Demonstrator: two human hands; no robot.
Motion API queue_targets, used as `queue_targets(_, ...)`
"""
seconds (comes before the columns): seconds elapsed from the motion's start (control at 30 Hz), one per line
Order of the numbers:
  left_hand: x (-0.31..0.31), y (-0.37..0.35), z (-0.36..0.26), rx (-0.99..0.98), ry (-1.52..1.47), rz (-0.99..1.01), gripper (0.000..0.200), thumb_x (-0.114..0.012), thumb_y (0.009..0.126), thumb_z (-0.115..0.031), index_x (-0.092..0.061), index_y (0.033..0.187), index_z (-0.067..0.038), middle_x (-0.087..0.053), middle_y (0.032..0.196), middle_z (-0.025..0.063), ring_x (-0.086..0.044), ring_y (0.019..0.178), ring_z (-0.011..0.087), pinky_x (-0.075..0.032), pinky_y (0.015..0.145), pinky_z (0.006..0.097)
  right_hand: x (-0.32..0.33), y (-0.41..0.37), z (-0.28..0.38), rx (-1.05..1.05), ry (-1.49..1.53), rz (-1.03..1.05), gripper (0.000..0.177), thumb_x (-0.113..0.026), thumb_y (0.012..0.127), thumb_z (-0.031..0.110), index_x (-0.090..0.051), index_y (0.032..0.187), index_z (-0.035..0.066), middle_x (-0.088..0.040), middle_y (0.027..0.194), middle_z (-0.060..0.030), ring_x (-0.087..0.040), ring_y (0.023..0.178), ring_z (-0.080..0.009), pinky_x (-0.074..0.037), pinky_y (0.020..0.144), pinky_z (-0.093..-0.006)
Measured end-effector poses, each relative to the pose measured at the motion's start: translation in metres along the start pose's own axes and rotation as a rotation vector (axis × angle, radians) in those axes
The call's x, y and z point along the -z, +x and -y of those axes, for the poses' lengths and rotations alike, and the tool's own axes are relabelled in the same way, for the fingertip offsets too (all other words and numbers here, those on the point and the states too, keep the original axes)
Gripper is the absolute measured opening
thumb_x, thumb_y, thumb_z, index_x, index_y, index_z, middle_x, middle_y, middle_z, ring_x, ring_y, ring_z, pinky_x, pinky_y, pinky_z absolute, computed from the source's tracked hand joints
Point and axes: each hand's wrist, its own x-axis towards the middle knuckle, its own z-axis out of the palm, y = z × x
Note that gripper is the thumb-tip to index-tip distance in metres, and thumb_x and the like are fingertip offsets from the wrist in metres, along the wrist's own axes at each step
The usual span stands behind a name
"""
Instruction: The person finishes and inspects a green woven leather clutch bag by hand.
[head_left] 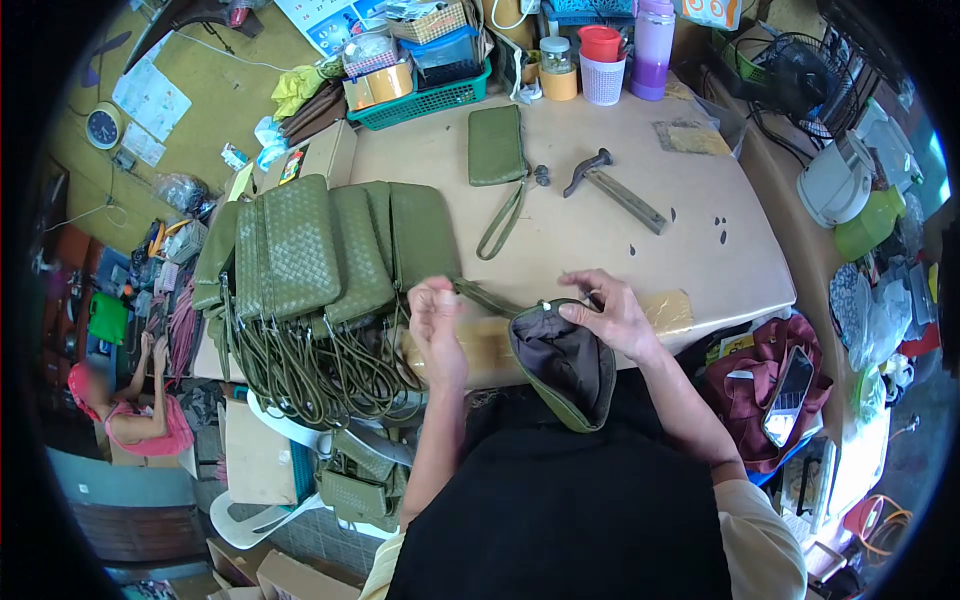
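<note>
An unzipped green pouch (pixel 562 365) hangs at the table's front edge, its dark lining showing. My right hand (pixel 612 318) pinches the pouch's top rim near the zipper end. Just left of it, my left hand (pixel 437 325) is raised with fingers curled together by the end of the pouch's green strap (pixel 485 296); whether it grips the strap is hard to make out. A stack of woven green pouches (pixel 300 250) with looped wrist straps (pixel 310 375) lies to the left. Farther back lies a flat green pouch (pixel 496 146) with its strap.
On the table (pixel 560 240) lies a hammer (pixel 625 195) beside small dark bits. A green basket (pixel 425 100), jars and a purple bottle (pixel 652 50) stand at the back. A maroon bag (pixel 760 400) with a phone is at right. Another person (pixel 145 425) sits far left.
</note>
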Motion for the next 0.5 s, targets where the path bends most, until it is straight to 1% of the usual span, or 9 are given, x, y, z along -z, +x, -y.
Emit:
queue_targets(0.07,-0.023,-0.005,-0.012,-0.266,0.525,-0.013,0.022,-0.064,0.089,-0.017,-0.063,0.105,-0.001,-0.057,0.094,0.0042,-0.053,0.082,0.0126,-0.045,0.069,0.0241,-0.001,0.001,-0.002,-0.004,0.048,0.088,0.029,-0.074,0.080,0.017,-0.066,0.101,-0.001,-0.060,0.086,-0.0098,-0.057,0.078,-0.0162,-0.047,0.074,-0.0300)
queue_targets(0.1,-0.024,-0.005,-0.019,-0.267,0.525,-0.016,0.022,-0.064,0.089,-0.017,-0.063,0.105,-0.001,-0.057,0.094,0.0042,-0.053,0.082,0.0126,-0.045,0.069,0.0241,-0.001,0.001,-0.001,-0.058,0.034,0.095,0.027,-0.074,0.079,0.016,-0.068,0.099,-0.001,-0.061,0.086,-0.0097,-0.058,0.079,-0.0165,-0.047,0.075,-0.0299)
queue_targets(0.17,-0.024,-0.002,-0.032,-0.199,0.987,0.451,0.027,-0.067,0.084,-0.016,-0.067,0.109,-0.004,-0.059,0.098,0.0055,-0.054,0.082,0.0124,-0.044,0.067,0.0241,-0.003,0.002,0.000,-0.110,0.020,0.106,0.025,-0.075,0.078,0.016,-0.070,0.097,0.000,-0.061,0.086,-0.0096,-0.059,0.080,-0.0169,-0.046,0.075,-0.0298)
queue_targets(0.2,-0.032,-0.002,-0.032,-0.094,1.033,0.475,0.027,-0.070,0.082,-0.020,-0.071,0.106,-0.006,-0.061,0.101,0.0063,-0.056,0.078,0.0115,-0.044,0.065,0.0238,-0.003,0.002,0.001,-0.083,0.015,0.098,0.023,-0.074,0.078,0.015,-0.070,0.095,0.000,-0.061,0.086,-0.0095,-0.059,0.079,-0.0173,-0.046,0.075,-0.0298)
queue_targets(0.23,-0.036,0.001,-0.030,-0.095,1.035,0.473,0.027,-0.070,0.082,-0.020,-0.071,0.106,-0.006,-0.061,0.101,0.0063,-0.056,0.078,0.0115,-0.044,0.065,0.0238,-0.004,0.002,0.001,-0.056,0.009,0.088,0.022,-0.074,0.077,0.013,-0.070,0.094,0.000,-0.061,0.085,-0.0094,-0.059,0.079,-0.0177,-0.046,0.075,-0.0297)
queue_targets(0.3,-0.044,0.008,-0.024,0.038,1.062,0.650,0.028,-0.073,0.080,-0.019,-0.072,0.104,-0.005,-0.062,0.097,0.0056,-0.057,0.072,0.0108,-0.045,0.063,0.0244,-0.003,0.003,0.001,-0.055,-0.011,0.095,0.021,-0.074,0.077,0.013,-0.071,0.094,0.000,-0.061,0.085,-0.0094,-0.059,0.079,-0.0176,-0.046,0.075,-0.0298)
queue_targets(0.33,-0.047,0.010,-0.018,0.033,1.065,0.654,0.023,-0.074,0.078,-0.014,-0.073,0.099,-0.004,-0.064,0.086,0.0045,-0.058,0.069,0.0122,-0.045,0.062,0.0255,-0.002,0.002,0.000,-0.060,-0.033,0.102,0.021,-0.074,0.076,0.013,-0.071,0.094,0.001,-0.061,0.085,-0.0093,-0.058,0.078,-0.0175,-0.046,0.074,-0.0298)
queue_targets(0.47,-0.054,0.005,-0.010,-0.010,1.140,0.617,0.014,-0.073,0.077,-0.007,-0.074,0.091,-0.003,-0.065,0.077,0.0051,-0.058,0.068,0.0132,-0.047,0.064,0.0258,-0.004,0.002,-0.010,-0.056,0.003,0.072,0.021,-0.074,0.075,0.013,-0.071,0.091,0.001,-0.061,0.084,-0.0098,-0.058,0.077,-0.0177,-0.046,0.073,-0.0301)
queue_targets(0.5,-0.053,0.001,-0.005,-0.057,1.098,0.555,0.012,-0.073,0.078,-0.006,-0.074,0.089,-0.003,-0.065,0.076,0.0056,-0.059,0.069,0.0138,-0.047,0.065,0.0258,-0.003,0.002,-0.010,-0.043,-0.008,0.067,0.021,-0.074,0.075,0.014,-0.071,0.091,0.001,-0.061,0.084,-0.0100,-0.058,0.076,-0.0178,-0.046,0.072,-0.0303)
